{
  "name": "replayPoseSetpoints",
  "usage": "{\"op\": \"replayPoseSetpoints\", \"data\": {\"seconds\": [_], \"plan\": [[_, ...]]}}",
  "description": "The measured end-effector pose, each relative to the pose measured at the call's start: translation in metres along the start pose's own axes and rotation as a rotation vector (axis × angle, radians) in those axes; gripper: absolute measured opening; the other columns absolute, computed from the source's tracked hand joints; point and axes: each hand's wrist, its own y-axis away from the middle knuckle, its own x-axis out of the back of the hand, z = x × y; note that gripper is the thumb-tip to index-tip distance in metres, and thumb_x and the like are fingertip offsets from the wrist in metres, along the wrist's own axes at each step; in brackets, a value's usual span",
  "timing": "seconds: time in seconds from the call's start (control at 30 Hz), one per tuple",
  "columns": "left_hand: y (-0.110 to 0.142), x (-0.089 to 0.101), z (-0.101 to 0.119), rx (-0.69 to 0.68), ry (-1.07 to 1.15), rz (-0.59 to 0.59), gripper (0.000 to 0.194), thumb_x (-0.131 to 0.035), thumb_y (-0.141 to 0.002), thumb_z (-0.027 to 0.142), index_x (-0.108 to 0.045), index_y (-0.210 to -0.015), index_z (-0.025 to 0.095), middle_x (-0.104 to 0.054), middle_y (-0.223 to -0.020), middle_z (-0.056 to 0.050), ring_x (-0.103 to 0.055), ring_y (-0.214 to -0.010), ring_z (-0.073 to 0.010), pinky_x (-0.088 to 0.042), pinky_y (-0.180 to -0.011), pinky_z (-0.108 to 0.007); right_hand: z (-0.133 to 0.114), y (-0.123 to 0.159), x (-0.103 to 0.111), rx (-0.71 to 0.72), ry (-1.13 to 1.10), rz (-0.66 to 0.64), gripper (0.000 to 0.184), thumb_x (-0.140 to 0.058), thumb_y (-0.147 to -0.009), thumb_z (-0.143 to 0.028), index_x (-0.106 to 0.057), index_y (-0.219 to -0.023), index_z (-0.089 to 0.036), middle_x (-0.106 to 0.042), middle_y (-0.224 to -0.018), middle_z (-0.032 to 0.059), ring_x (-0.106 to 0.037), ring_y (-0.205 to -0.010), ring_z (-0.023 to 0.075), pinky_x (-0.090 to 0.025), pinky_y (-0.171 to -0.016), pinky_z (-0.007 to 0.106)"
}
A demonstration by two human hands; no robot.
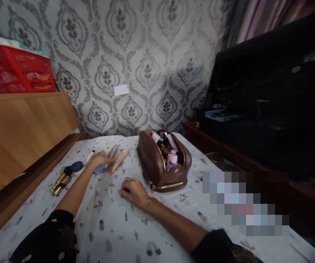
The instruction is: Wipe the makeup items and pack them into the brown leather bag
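My left hand [99, 160] reaches over the sheet, its fingers stretched out against a peach-coloured tube [120, 159] and a greyish tube [112, 150]. A small blue item [99, 169] lies beneath that hand, partly covered. My right hand [135, 193] rests on the sheet with its fingers curled, and nothing shows in them. Just beyond it stands a brown cosmetic bag [153, 160], unzipped and packed with bottles and tubes. A pink-capped bottle [172, 161] shows at the bag's near end.
Left of my left forearm are a jar with a dark blue lid [77, 167], several gold tubes [60, 183] and a white tube [90, 156]. A wooden board [23, 138] borders the left side, with a red basket [37, 71] above. Dark furniture [261, 95] stands at right.
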Motion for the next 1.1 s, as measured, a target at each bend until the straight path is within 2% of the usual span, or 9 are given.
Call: {"op": "replayPoseSetpoints", "data": {"seconds": [0.1,0.23,0.4,0.6,0.73,0.97,1.1], "plan": [[0.022,-0.012,0.013,-0.012,0.003,0.025,0.059,-0.06,-0.072,0.07,-0.07,-0.096,0.018,-0.075,-0.104,-0.018,-0.068,-0.104,-0.0367,-0.049,-0.077,-0.036,0.003,-0.001,-0.002,0.008,-0.033,-0.005,0.015,-0.069,-0.083,-0.015,-0.064,-0.068,-0.016,-0.058,-0.073,-0.0002,-0.055,-0.069,0.0118,-0.039,-0.065,0.022],[0.051,-0.033,0.026,-0.038,0.023,0.062,0.06,-0.048,-0.083,0.071,-0.067,-0.103,0.018,-0.074,-0.106,-0.017,-0.068,-0.105,-0.0335,-0.049,-0.079,-0.035,0.007,-0.003,-0.005,0.023,-0.077,-0.01,0.017,-0.065,-0.084,-0.014,-0.063,-0.067,-0.015,-0.057,-0.072,0.0006,-0.054,-0.068,0.0125,-0.039,-0.065,0.023],[0.075,-0.046,0.022,-0.087,0.037,0.11,0.054,-0.045,-0.09,0.063,-0.059,-0.116,0.018,-0.071,-0.116,-0.016,-0.067,-0.107,-0.0304,-0.049,-0.08,-0.035,0.008,-0.002,-0.003,0.045,-0.101,-0.02,0.02,-0.061,-0.086,-0.015,-0.061,-0.066,-0.017,-0.057,-0.071,0.0011,-0.056,-0.069,0.0138,-0.039,-0.065,0.024],[0.082,-0.049,0.005,-0.111,0.053,0.141,0.042,-0.041,-0.095,0.053,-0.059,-0.113,0.019,-0.071,-0.111,-0.014,-0.067,-0.103,-0.0294,-0.048,-0.078,-0.035,0.007,-0.003,-0.001,0.055,-0.075,-0.015,0.022,-0.058,-0.087,-0.02,-0.06,-0.065,-0.018,-0.057,-0.07,0.0012,-0.055,-0.064,0.0135,-0.04,-0.061,0.025],[0.086,-0.051,-0.001,-0.101,0.07,0.171,0.035,-0.042,-0.096,0.044,-0.058,-0.117,0.021,-0.068,-0.115,-0.011,-0.066,-0.104,-0.0266,-0.048,-0.079,-0.034,0.007,-0.003,0.0,0.066,-0.065,-0.02,0.024,-0.056,-0.088,-0.025,-0.059,-0.065,-0.019,-0.058,-0.07,0.0018,-0.056,-0.065,0.0144,-0.041,-0.061,0.026],[0.085,-0.056,-0.014,-0.061,0.048,0.223,0.031,-0.041,-0.097,0.036,-0.058,-0.118,0.02,-0.064,-0.119,-0.015,-0.064,-0.103,-0.0283,-0.048,-0.081,-0.038,0.006,-0.003,0.001,0.051,-0.065,-0.033,0.024,-0.056,-0.088,-0.026,-0.06,-0.065,-0.02,-0.059,-0.07,0.0019,-0.057,-0.066,0.0149,-0.042,-0.063,0.027],[0.08,-0.049,-0.028,-0.022,0.028,0.281,0.03,-0.042,-0.097,0.034,-0.058,-0.117,0.019,-0.064,-0.116,-0.015,-0.062,-0.106,-0.0287,-0.047,-0.086,-0.039,0.006,-0.003,0.001,0.044,-0.067,-0.028,0.024,-0.056,-0.088,-0.026,-0.06,-0.065,-0.02,-0.06,-0.071,0.0021,-0.057,-0.065,0.0148,-0.042,-0.063,0.027]]}}
